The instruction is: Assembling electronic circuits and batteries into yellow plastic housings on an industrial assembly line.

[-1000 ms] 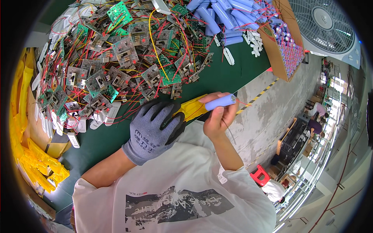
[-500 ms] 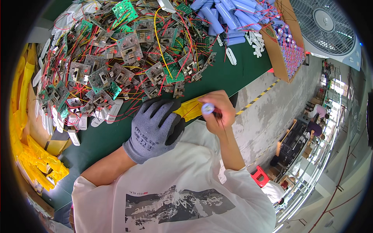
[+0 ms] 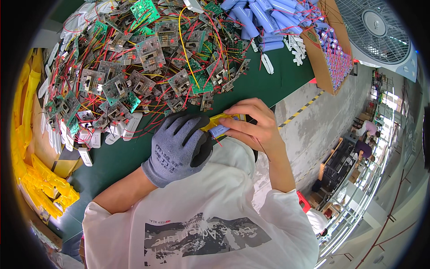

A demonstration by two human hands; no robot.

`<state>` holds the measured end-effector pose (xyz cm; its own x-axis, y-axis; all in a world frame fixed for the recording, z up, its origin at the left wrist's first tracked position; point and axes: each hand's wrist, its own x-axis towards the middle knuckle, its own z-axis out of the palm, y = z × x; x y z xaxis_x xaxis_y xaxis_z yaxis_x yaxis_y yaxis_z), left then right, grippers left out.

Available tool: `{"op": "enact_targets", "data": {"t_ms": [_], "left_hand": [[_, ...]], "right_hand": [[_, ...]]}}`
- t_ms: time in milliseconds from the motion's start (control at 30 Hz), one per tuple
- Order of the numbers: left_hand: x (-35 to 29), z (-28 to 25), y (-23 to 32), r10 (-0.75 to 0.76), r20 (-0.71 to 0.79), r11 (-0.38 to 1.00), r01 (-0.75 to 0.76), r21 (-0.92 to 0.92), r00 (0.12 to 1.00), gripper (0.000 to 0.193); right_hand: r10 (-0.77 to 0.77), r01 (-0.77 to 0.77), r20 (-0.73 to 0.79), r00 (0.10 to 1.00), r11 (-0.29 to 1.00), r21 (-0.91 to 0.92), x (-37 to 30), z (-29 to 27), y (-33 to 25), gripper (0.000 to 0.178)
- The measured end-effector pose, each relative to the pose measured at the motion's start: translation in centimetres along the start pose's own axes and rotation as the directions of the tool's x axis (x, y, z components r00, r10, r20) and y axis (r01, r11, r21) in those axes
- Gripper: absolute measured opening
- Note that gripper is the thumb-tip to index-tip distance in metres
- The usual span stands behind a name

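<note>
In a grey work glove, my left hand (image 3: 177,148) is closed on the left end of a yellow plastic casing (image 3: 216,121) at the table's front edge. My bare right hand (image 3: 256,123) pinches a blue-violet cylindrical battery cell (image 3: 219,130) by its side, low against the casing's near side. Thin red and dark wires hang by the cell and below my right fingers. Whether the cell sits inside the casing or only against it, I cannot tell. The gloved fingers hide the casing's left part.
A heap of circuit boards (image 3: 150,54) with red and yellow wires covers the table's left and middle. Behind lie loose blue cells (image 3: 264,20), beside a cardboard box (image 3: 320,54) of cells. Yellow casings (image 3: 49,188) are piled at left. A fan (image 3: 374,27) stands far right.
The cell in my right hand has turned from end-on to lying lengthwise and come down to the casing. My right hand has shifted slightly right. My left hand has stayed in place.
</note>
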<state>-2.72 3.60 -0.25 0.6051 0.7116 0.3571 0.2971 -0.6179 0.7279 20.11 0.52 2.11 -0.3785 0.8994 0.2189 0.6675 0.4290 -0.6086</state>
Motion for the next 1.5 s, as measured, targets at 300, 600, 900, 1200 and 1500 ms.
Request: {"op": "enact_targets", "data": {"t_ms": [300,600,900,1200,1500], "left_hand": [[0.1,-0.2,0.2,-0.035,0.004,0.999,0.035,0.014,0.999,0.029],[0.2,-1.0,0.3,-0.082,0.045,0.990,0.087,-0.113,0.996,0.047],[0.6,-1.1,0.2,0.095,-0.096,0.995,-0.091,0.048,0.991,0.051],[-1.9,-0.4,0.6,-0.082,0.041,0.951,0.090,-0.294,0.996,0.049],[2.3,2.6,4.2,-0.570,0.339,0.452,0.630,-0.631,0.749,0.094]], "right_hand": [[-0.069,0.072,-0.090,0.994,0.997,0.031,-0.8,1.3,0.3,0.033],[-0.078,0.077,-0.042,0.996,0.996,-0.037,-0.4,1.1,-0.1,0.027],[-0.030,0.030,-0.096,0.995,1.000,-0.011,-1.2,0.0,0.6,0.048],[0.487,-0.314,-0.671,0.559,0.873,0.372,-6.7,0.4,-4.1,0.048],[0.431,-0.161,-0.502,0.750,0.854,0.494,-5.1,3.7,-6.6,0.061]]}}
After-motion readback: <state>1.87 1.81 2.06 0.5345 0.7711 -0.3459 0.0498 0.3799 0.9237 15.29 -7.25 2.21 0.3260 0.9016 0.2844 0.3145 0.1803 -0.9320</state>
